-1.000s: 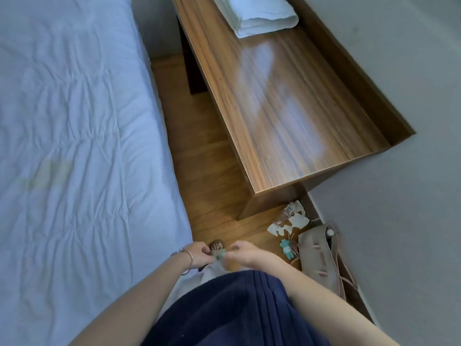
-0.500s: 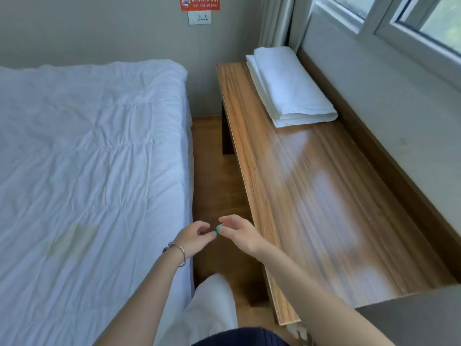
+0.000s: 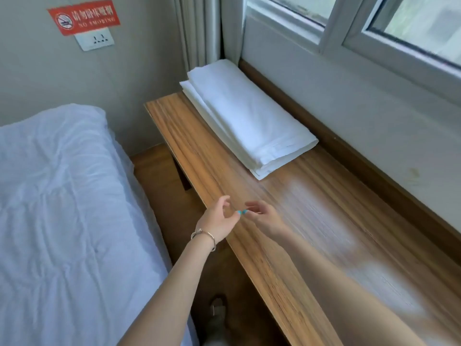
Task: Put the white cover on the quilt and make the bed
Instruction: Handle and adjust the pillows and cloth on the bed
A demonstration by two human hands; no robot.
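Note:
The folded white cover [image 3: 245, 116] lies at the far end of a long wooden bench [image 3: 311, 221] under the window. A white, wrinkled quilt [image 3: 62, 208] is spread over the bed on the left. My left hand [image 3: 218, 217], with a bracelet on the wrist, and my right hand [image 3: 264, 214] hover side by side over the bench's near edge, short of the cover. Their fingers are loosely curled and their fingertips nearly meet. Neither hand holds anything.
A narrow strip of wooden floor [image 3: 162, 176] runs between bed and bench, with my foot [image 3: 218, 310] on it. A wall socket [image 3: 94, 41] and a red no-smoking sign [image 3: 84, 17] are on the far wall. A curtain [image 3: 197, 28] hangs in the corner by the window [image 3: 374, 28].
My view has risen from the floor to the bench and window. Both hands have lifted from waist height and stretched forward over the bench, closer to the folded cover.

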